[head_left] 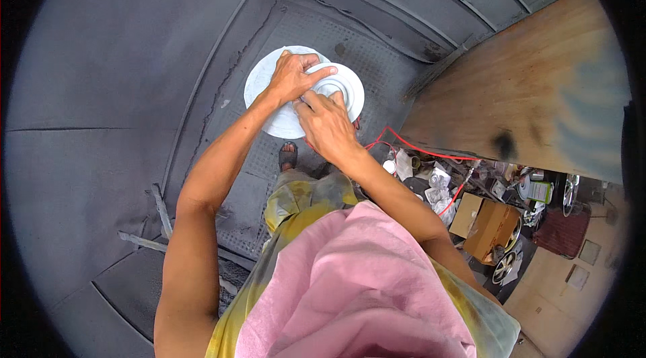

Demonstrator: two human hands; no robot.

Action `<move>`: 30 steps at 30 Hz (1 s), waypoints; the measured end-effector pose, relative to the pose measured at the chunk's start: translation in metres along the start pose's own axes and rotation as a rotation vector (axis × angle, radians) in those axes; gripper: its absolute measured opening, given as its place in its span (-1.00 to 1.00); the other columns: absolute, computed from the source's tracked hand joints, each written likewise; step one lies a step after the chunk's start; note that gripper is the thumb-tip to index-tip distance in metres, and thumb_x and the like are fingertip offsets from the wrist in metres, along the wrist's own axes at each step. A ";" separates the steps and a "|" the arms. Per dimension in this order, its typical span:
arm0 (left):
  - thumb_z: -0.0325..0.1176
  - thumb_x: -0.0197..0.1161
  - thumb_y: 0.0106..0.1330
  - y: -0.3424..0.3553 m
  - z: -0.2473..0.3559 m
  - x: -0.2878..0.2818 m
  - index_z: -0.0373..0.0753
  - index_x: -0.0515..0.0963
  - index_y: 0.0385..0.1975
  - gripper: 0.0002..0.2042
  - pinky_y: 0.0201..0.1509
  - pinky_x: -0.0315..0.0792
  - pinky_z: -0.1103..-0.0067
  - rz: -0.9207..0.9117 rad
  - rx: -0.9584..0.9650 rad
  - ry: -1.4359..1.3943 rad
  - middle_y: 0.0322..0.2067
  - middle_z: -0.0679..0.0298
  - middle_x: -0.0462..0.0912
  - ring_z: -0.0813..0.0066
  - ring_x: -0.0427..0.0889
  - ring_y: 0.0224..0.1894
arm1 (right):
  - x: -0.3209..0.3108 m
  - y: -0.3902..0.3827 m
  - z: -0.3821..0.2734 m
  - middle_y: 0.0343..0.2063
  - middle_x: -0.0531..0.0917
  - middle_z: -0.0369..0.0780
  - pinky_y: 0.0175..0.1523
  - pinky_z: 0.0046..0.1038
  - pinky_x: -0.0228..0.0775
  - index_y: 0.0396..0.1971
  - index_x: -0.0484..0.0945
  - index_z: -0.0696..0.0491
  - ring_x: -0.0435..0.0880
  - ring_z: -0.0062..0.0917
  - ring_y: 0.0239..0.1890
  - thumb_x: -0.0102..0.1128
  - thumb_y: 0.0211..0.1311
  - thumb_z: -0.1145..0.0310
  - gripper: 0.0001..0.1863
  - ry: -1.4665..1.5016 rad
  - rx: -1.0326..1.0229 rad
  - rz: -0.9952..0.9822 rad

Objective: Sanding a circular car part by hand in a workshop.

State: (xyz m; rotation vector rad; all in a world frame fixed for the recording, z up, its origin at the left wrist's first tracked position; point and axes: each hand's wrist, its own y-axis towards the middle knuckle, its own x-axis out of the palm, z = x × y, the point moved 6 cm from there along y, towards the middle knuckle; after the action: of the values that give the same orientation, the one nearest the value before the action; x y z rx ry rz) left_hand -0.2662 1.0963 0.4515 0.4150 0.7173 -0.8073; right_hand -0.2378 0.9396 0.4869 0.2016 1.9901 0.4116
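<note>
In front of me I have a white round piece with raised concentric rings (354, 85), tilted over a larger pale disc (264, 85). My left hand (296, 78) is closed on the ringed piece, its thumb stretched across the upper face and its other fingers bent at the left side. My right hand (328, 126) comes from below, fingers bent, one fingertip at the ringed piece's centre. The right palm and what lies under those fingers are hidden. Whether the two discs are joined I cannot tell.
Dark grey walls (128, 68) stand left and ahead, a wooden panel (525, 82) at right. A red hose (431, 154) runs rightward past clutter with an open cardboard box (491, 231) and wheel rims. Grey rods (161, 213) lie lower left. My sandalled foot (288, 155) is below the discs.
</note>
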 end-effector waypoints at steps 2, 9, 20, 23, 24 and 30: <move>0.24 0.47 0.34 -0.001 -0.007 0.002 -0.31 0.76 -0.42 -0.42 0.10 0.34 0.25 0.027 -0.008 -0.036 -0.61 0.10 0.63 0.14 0.52 -0.45 | -0.010 -0.009 -0.005 -0.22 0.62 -0.17 0.04 -0.21 0.31 0.06 0.74 0.15 0.71 -0.34 -0.12 0.33 0.33 0.43 -0.67 0.007 -0.005 -0.014; 0.23 0.46 0.35 -0.004 0.004 -0.005 -0.29 0.73 -0.49 -0.42 0.10 0.32 0.24 0.028 0.017 -0.013 -0.63 0.14 0.61 0.15 0.51 -0.46 | -0.028 -0.027 0.007 -0.28 0.59 -0.19 0.02 -0.20 0.28 0.03 0.74 0.12 0.71 -0.33 -0.18 0.31 0.34 0.45 -0.71 0.050 0.039 -0.047; 0.21 0.50 0.33 -0.004 0.001 -0.001 -0.31 0.68 -0.52 -0.41 -0.05 0.34 0.26 0.071 0.063 -0.013 -0.63 0.11 0.55 0.18 0.44 -0.49 | -0.024 -0.031 0.002 -0.23 0.61 -0.16 0.06 -0.14 0.30 -0.09 0.69 0.12 0.71 -0.29 -0.14 0.30 0.33 0.42 -0.80 0.048 0.055 -0.043; 0.27 0.48 0.30 0.000 0.001 0.001 -0.36 0.80 -0.35 -0.37 0.10 0.38 0.24 -0.019 -0.023 -0.001 -0.48 0.01 0.77 0.04 0.63 -0.33 | -0.014 -0.011 0.007 -0.23 0.62 -0.16 0.07 -0.15 0.31 -0.10 0.69 0.12 0.71 -0.29 -0.14 0.30 0.32 0.42 -0.80 0.009 0.034 0.017; 0.28 0.47 0.30 -0.002 -0.003 0.000 -0.35 0.80 -0.35 -0.37 0.09 0.38 0.25 0.001 -0.029 -0.025 -0.48 0.02 0.76 0.05 0.63 -0.34 | -0.016 -0.015 0.004 -0.22 0.62 -0.17 0.07 -0.15 0.31 -0.09 0.70 0.12 0.71 -0.30 -0.14 0.30 0.33 0.42 -0.79 0.003 0.026 -0.027; 0.27 0.48 0.31 -0.004 0.002 -0.007 -0.36 0.79 -0.36 -0.37 0.11 0.40 0.21 -0.067 -0.080 -0.051 -0.55 0.07 0.72 0.08 0.64 -0.38 | -0.033 -0.045 0.003 -0.19 0.64 -0.17 0.07 -0.17 0.31 0.01 0.73 0.14 0.73 -0.32 -0.11 0.30 0.36 0.41 -0.72 0.011 0.085 -0.108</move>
State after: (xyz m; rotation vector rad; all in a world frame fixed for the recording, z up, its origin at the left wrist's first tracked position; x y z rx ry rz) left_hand -0.2717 1.0968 0.4576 0.2983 0.7169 -0.8463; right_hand -0.2185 0.8879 0.4961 0.1441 2.0210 0.2600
